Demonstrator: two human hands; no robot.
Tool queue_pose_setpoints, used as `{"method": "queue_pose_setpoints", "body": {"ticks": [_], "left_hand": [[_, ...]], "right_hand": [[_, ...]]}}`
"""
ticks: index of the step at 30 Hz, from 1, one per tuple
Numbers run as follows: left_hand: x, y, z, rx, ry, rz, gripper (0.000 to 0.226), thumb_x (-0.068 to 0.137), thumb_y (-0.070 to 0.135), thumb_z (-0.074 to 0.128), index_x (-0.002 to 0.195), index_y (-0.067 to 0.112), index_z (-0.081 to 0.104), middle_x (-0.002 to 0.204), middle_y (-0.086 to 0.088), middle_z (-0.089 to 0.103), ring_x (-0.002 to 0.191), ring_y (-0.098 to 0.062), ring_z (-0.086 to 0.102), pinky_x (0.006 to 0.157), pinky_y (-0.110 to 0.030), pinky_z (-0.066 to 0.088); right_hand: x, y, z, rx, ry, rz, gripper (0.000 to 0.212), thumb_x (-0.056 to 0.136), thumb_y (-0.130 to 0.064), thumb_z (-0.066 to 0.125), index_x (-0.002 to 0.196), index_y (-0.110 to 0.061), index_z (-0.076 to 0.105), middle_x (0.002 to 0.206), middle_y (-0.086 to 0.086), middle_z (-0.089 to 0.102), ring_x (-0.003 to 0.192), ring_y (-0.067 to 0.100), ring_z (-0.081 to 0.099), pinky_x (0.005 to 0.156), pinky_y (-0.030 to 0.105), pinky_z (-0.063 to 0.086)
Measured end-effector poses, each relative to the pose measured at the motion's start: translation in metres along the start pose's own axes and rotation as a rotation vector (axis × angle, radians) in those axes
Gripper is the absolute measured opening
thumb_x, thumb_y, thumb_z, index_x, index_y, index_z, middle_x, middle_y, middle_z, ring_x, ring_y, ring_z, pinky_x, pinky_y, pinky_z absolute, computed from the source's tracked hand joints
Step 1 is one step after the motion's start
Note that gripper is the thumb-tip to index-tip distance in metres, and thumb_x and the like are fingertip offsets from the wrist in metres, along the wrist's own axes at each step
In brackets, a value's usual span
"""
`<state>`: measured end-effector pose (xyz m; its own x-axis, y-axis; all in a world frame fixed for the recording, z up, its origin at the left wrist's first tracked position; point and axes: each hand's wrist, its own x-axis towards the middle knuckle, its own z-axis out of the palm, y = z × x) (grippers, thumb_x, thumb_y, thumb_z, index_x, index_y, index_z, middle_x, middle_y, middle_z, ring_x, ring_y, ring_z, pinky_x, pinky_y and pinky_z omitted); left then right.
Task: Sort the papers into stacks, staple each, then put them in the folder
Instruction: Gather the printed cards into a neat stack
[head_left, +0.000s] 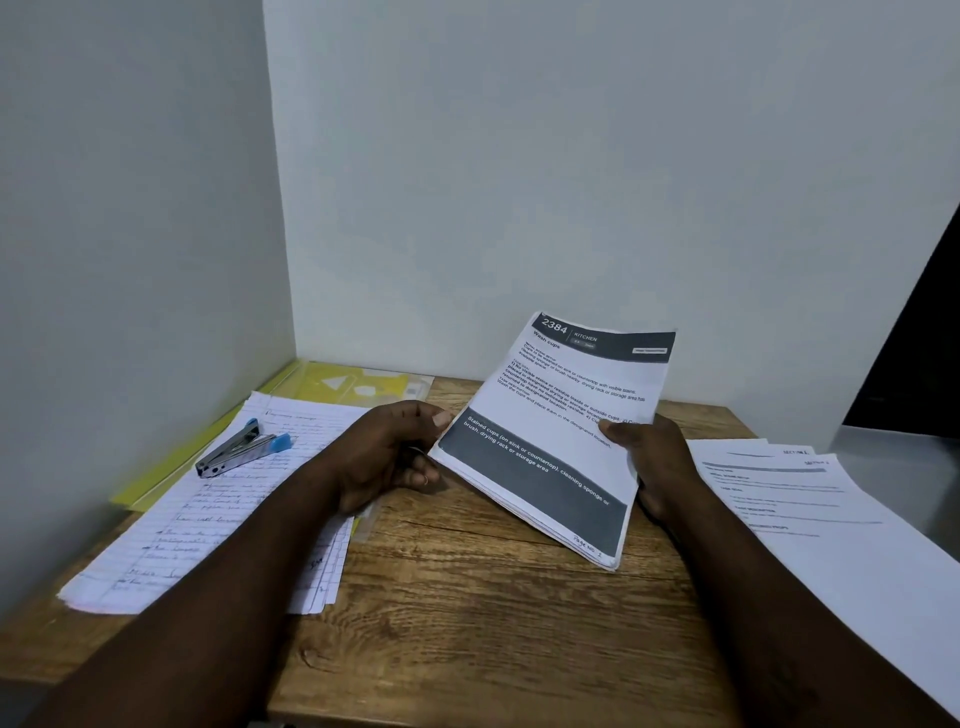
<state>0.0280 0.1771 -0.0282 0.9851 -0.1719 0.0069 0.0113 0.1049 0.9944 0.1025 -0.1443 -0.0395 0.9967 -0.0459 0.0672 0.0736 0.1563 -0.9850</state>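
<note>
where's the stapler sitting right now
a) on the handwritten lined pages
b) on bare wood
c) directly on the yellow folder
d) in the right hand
a, the blue-tipped stapler lies on the handwritten pages, which themselves overlap the yellow folder.

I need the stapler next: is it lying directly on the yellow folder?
No, the stapler lies on the handwritten sheets, which partly cover the yellow folder.

Desk (467, 597) as I am viewing it: stapler (241, 449) lying on handwritten sheets (208, 519) at left, folder (332, 384) behind them, held stack (556, 441) at centre, printed sheets (810, 519) lying at right.
</note>
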Motion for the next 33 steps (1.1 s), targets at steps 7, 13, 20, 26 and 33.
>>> {"method": "queue_pose_setpoints", "body": {"ticks": [7, 13, 20, 26, 33], "left_hand": [[0.001, -0.002, -0.001, -0.032, 0.030, 0.022, 0.039, 0.092, -0.007, 0.070, 0.128, 0.007, 0.063, 0.093, -0.018, 0.068, 0.055, -0.019, 0.060, 0.046, -0.021, 0.046], [0.001, -0.001, 0.000, -0.044, 0.052, 0.002, 0.040, 0.094, -0.002, 0.070, 0.132, 0.006, 0.060, 0.097, -0.019, 0.072, 0.057, -0.022, 0.062, 0.047, -0.024, 0.051], [0.002, -0.004, 0.007, -0.068, 0.041, 0.001, 0.054, 0.084, 0.048, 0.075, 0.124, 0.012, 0.068, 0.108, -0.012, 0.075, 0.087, -0.030, 0.067, 0.072, -0.036, 0.056], [0.003, -0.002, 0.003, -0.149, 0.021, -0.036, 0.065, 0.085, 0.059, 0.075, 0.132, 0.014, 0.073, 0.135, -0.021, 0.070, 0.121, -0.038, 0.063, 0.109, -0.056, 0.051], [0.000, -0.002, 0.006, -0.271, -0.068, -0.030, 0.054, 0.098, 0.032, 0.068, 0.144, 0.005, 0.061, 0.142, -0.024, 0.064, 0.133, -0.043, 0.061, 0.117, -0.063, 0.042]], "right_hand": [[-0.005, -0.004, 0.002, -0.002, 0.016, -0.001, 0.030, 0.091, 0.008, 0.067, 0.116, -0.007, 0.075, 0.113, 0.011, 0.080, 0.105, 0.036, 0.076, 0.100, 0.054, 0.057], [-0.008, -0.006, 0.004, 0.048, -0.011, -0.005, 0.034, 0.091, 0.010, 0.065, 0.121, -0.005, 0.073, 0.117, 0.013, 0.078, 0.107, 0.037, 0.075, 0.101, 0.054, 0.056], [-0.022, -0.012, 0.012, 0.088, -0.192, 0.063, 0.040, 0.090, 0.010, 0.065, 0.129, 0.000, 0.069, 0.125, 0.017, 0.075, 0.113, 0.041, 0.072, 0.103, 0.057, 0.055], [-0.033, -0.009, 0.022, 0.019, -0.409, 0.152, 0.045, 0.088, 0.006, 0.066, 0.133, 0.002, 0.067, 0.131, 0.022, 0.071, 0.121, 0.045, 0.068, 0.108, 0.061, 0.050], [-0.047, -0.013, 0.029, -0.033, -0.515, 0.187, 0.041, 0.089, 0.008, 0.065, 0.129, 0.001, 0.068, 0.128, 0.022, 0.072, 0.115, 0.044, 0.071, 0.101, 0.057, 0.057]]}}
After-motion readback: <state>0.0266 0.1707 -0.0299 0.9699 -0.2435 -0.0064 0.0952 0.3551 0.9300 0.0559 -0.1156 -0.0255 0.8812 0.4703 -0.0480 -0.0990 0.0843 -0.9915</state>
